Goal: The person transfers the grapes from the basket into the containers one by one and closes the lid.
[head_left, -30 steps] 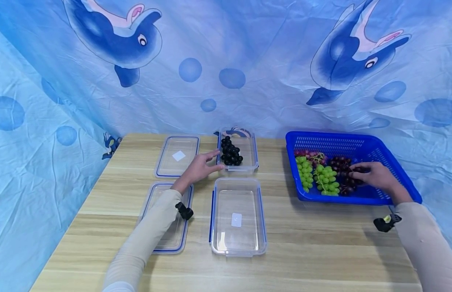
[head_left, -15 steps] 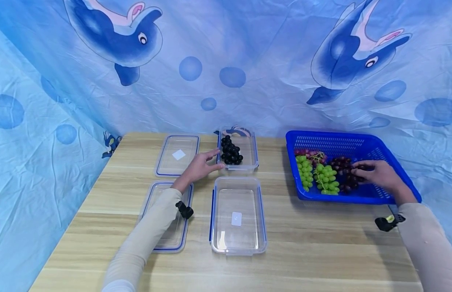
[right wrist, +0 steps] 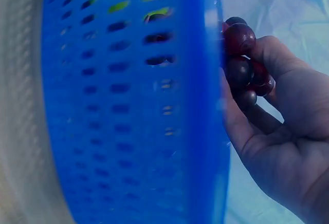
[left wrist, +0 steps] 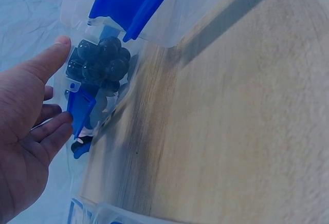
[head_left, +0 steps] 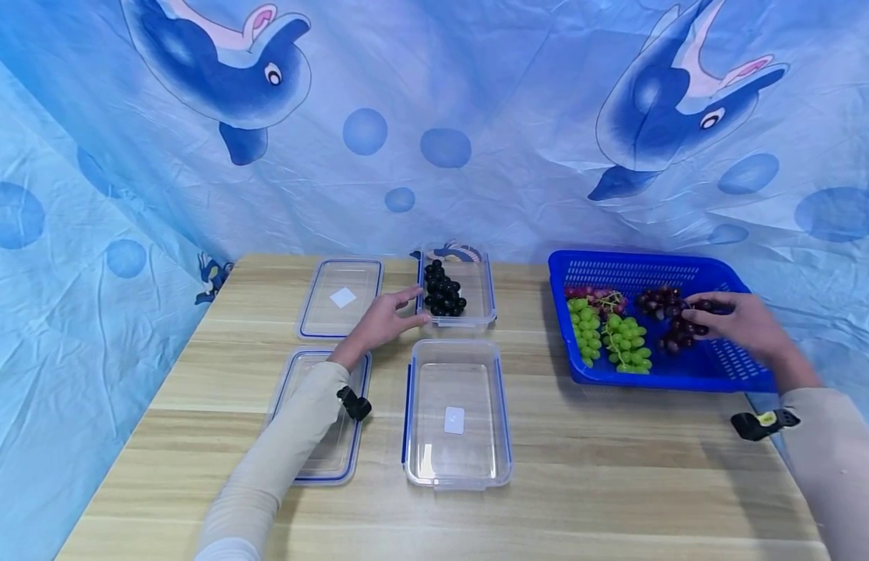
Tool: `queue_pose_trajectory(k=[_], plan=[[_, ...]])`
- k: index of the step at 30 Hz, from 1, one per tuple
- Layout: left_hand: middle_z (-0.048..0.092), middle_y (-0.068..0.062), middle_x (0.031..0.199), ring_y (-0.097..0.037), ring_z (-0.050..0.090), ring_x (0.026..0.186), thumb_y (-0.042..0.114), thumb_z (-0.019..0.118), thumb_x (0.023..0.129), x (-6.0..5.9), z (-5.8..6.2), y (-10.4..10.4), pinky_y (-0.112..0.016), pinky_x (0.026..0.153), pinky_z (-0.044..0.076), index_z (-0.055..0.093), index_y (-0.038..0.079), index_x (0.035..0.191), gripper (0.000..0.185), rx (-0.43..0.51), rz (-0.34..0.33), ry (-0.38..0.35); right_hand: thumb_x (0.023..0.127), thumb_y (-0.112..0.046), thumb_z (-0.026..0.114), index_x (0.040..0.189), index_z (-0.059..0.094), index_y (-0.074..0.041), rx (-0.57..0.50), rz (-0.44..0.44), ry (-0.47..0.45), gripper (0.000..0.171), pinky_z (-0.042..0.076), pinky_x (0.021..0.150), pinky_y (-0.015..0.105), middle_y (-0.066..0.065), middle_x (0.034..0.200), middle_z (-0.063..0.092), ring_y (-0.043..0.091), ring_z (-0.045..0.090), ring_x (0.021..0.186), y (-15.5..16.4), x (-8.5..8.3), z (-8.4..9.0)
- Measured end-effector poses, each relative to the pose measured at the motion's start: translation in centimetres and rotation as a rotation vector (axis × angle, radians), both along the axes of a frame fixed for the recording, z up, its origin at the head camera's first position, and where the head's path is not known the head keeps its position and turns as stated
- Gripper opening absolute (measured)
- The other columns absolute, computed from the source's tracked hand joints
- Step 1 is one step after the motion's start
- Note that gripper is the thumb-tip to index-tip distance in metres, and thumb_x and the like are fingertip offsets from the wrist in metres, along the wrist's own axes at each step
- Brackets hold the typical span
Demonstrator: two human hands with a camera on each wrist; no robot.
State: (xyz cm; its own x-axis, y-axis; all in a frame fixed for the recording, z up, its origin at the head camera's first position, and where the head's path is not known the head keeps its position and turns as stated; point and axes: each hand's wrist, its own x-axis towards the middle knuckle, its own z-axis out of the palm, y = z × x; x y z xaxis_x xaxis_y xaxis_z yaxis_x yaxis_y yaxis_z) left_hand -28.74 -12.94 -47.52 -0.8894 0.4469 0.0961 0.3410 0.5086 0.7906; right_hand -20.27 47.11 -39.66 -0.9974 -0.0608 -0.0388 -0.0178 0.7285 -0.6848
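— While the right hand [head_left: 746, 327] curls its fingers round a bunch of dark red grapes [head_left: 676, 321], where does that bunch sit?

— Over the blue basket [head_left: 715, 374], toward its far right side, beside the green grapes [head_left: 625, 343] and a paler red bunch [head_left: 597, 298] at the back.

— And the left hand [head_left: 385, 319]?

— Spread, fingers straight, resting against the left wall of the far clear box [head_left: 476, 312], which holds black grapes [head_left: 443, 292]. It pinches nothing.

— What lies around that?

— A near clear box [head_left: 457, 417] with nothing in it, and two lids [head_left: 341, 298] to the left on the wooden table [head_left: 616, 467].

— What might go wrong?

— I judge the grip is on a few grapes only, so the hanging part could tear off and drop back or roll onto the table. The bunch could also catch the basket rim.
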Motion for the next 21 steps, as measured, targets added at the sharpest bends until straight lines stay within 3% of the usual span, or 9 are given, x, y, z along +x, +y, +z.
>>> queue_pose_trajectory(k=[2, 4, 9, 13, 18, 21], plan=[[0.039, -0.010, 0.162, -0.037, 0.047, 0.141, 0.041, 0.074, 0.094, 0.0, 0.1, 0.0, -0.045, 0.113, 0.047, 0.046, 0.005, 0.153, 0.074, 0.001, 0.000, 0.001, 0.102, -0.031, 0.066, 0.136, 0.057, 0.007, -0.012, -0.013, 0.016, 0.052, 0.062, 0.067, 0.025, -0.029, 0.106, 0.060, 0.008, 0.074, 0.078, -0.3, 0.0, 0.7], [0.040, -0.010, 0.162, -0.038, 0.047, 0.141, 0.041, 0.074, 0.094, 0.0, 0.1, 0.0, -0.045, 0.113, 0.047, 0.046, 0.005, 0.152, 0.074, 0.000, 0.002, 0.001, 0.101, -0.033, 0.066, 0.137, 0.057, 0.006, -0.018, -0.020, 0.024, 0.054, 0.060, 0.068, 0.021, -0.033, 0.106, 0.055, 0.007, 0.074, 0.079, -0.8, -0.1, 1.4], [0.040, -0.012, 0.161, -0.038, 0.047, 0.140, 0.042, 0.074, 0.094, 0.0, 0.1, -0.1, -0.045, 0.113, 0.047, 0.046, 0.004, 0.152, 0.075, 0.000, -0.009, 0.005, 0.100, -0.039, 0.066, 0.139, 0.058, 0.002, -0.009, -0.033, 0.043, 0.057, 0.058, 0.069, 0.020, -0.031, 0.112, 0.052, 0.006, 0.073, 0.079, -2.4, -0.2, 3.5], [0.039, -0.011, 0.162, -0.038, 0.048, 0.140, 0.043, 0.074, 0.094, -0.1, 0.0, -0.2, -0.046, 0.113, 0.047, 0.045, 0.004, 0.153, 0.076, 0.000, -0.014, 0.010, 0.098, -0.044, 0.067, 0.139, 0.060, -0.005, 0.026, -0.031, 0.060, 0.057, 0.056, 0.066, 0.021, -0.036, 0.103, 0.057, 0.007, 0.073, 0.079, -4.0, -0.6, 4.9], [0.039, -0.012, 0.162, -0.038, 0.048, 0.140, 0.043, 0.074, 0.094, -0.1, 0.0, -0.2, -0.047, 0.112, 0.047, 0.045, 0.004, 0.153, 0.075, 0.003, -0.019, 0.016, 0.097, -0.045, 0.069, 0.136, 0.064, -0.011, 0.047, -0.008, 0.098, 0.052, 0.052, 0.058, 0.027, -0.029, 0.102, 0.062, 0.012, 0.073, 0.077, -6.7, -1.2, 6.2], [0.039, -0.013, 0.162, -0.038, 0.047, 0.140, 0.043, 0.073, 0.094, -0.1, -0.1, -0.2, -0.047, 0.112, 0.048, 0.046, 0.005, 0.153, 0.075, 0.003, -0.022, 0.019, 0.097, -0.041, 0.070, 0.135, 0.065, -0.010, 0.003, 0.014, 0.113, 0.050, 0.054, 0.056, 0.030, -0.025, 0.105, 0.063, 0.012, 0.072, 0.077, -8.6, -1.7, 6.7]])
